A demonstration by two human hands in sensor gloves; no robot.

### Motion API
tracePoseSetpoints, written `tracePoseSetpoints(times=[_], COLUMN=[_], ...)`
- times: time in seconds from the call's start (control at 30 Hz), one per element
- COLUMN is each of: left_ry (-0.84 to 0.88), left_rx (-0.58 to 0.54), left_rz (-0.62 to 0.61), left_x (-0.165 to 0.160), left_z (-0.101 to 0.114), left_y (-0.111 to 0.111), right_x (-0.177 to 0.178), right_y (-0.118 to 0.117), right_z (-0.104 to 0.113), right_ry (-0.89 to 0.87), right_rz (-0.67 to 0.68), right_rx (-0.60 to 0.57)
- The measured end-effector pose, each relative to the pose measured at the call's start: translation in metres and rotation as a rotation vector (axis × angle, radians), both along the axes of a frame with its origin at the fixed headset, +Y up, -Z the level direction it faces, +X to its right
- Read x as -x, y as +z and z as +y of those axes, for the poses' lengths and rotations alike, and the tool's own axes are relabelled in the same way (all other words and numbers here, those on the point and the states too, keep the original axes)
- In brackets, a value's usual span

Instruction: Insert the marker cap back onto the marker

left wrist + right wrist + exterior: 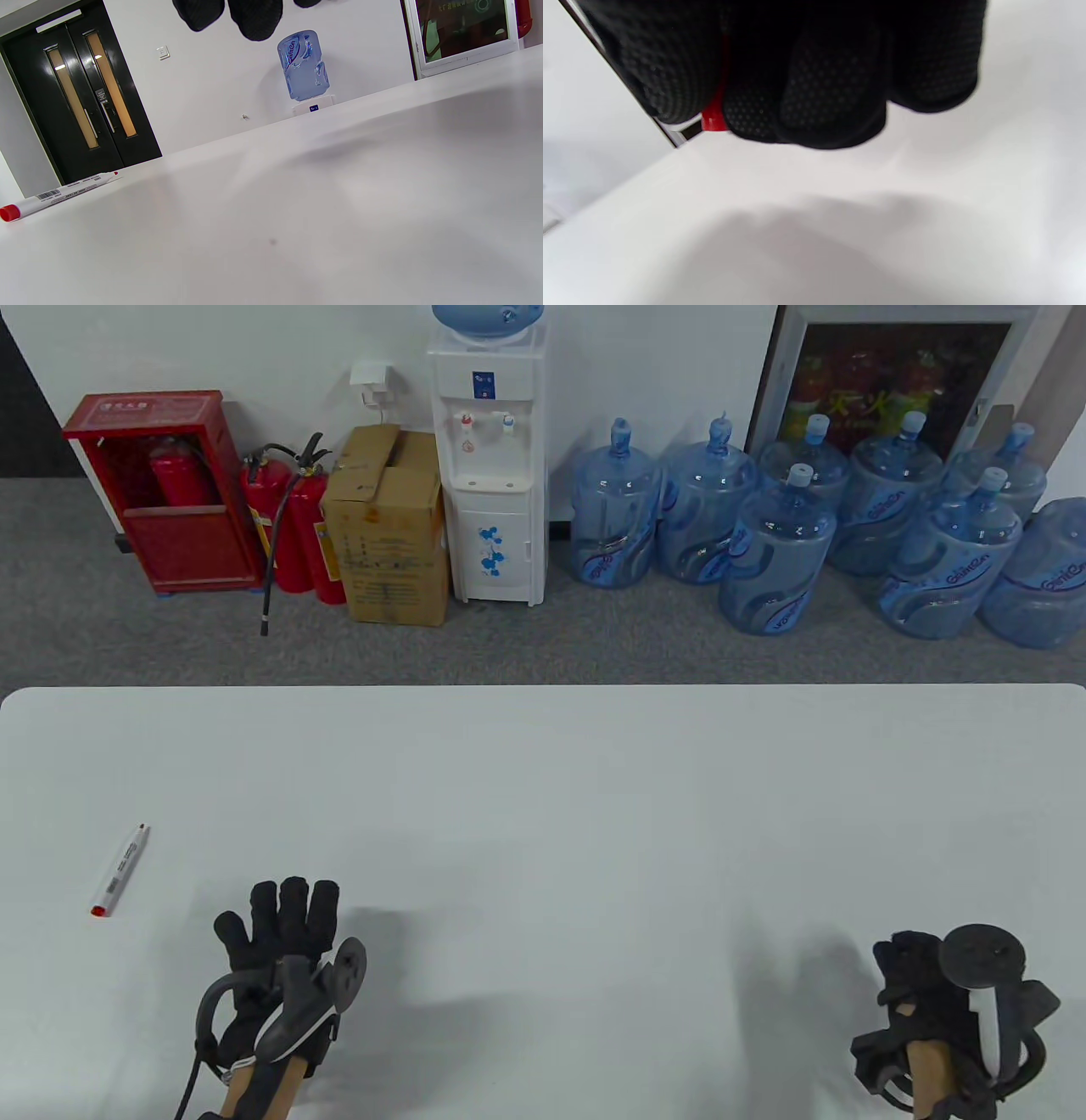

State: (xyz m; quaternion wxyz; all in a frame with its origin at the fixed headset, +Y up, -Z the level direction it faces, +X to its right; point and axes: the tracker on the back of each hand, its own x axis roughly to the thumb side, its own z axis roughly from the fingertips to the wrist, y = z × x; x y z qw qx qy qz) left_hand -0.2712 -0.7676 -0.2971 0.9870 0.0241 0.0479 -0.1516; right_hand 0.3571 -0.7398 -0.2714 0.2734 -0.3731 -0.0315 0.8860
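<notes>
A white marker (120, 870) with a red end plug and a bare red tip lies on the white table (543, 814) at the far left. It also shows in the left wrist view (59, 195). My left hand (280, 929) is flat and empty, fingers stretched out, to the right of the marker and apart from it. My right hand (912, 976) is curled at the table's lower right. In the right wrist view its fingers (806, 84) close around a red marker cap (715, 120), only a sliver of which shows.
Behind the table's far edge stand a water dispenser (488, 466), several blue water jugs (780, 551), a cardboard box (390, 526) and red fire extinguishers (293, 526). The table's left edge lies close to the marker.
</notes>
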Motion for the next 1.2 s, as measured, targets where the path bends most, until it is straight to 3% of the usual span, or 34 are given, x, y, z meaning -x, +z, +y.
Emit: tracePoseSetpoints(times=[0.3,0.47,0.63,0.87,1.2], left_ry=[0.001,0.001,0.000,0.000,-0.003], left_rx=[0.001,0.005,0.003,0.008,-0.004], left_rz=[-0.001,0.000,-0.005,-0.007,-0.022], left_x=[0.000,0.000,-0.001,-0.001,-0.003], left_z=[-0.001,0.000,0.000,-0.001,0.002], left_y=[0.000,0.001,0.001,0.001,0.002], right_x=[0.095,0.150,0.202,0.261,0.279], right_y=[-0.029,-0.039,-0.051,-0.062,-0.060], right_z=[0.039,0.045,0.038,0.021,-0.017], right_ry=[-0.219,-0.410,-0.544,-0.671,-0.789], right_rz=[0.247,0.384,0.504,0.606,0.643], right_rx=[-0.221,-0.322,-0.372,-0.341,-0.324])
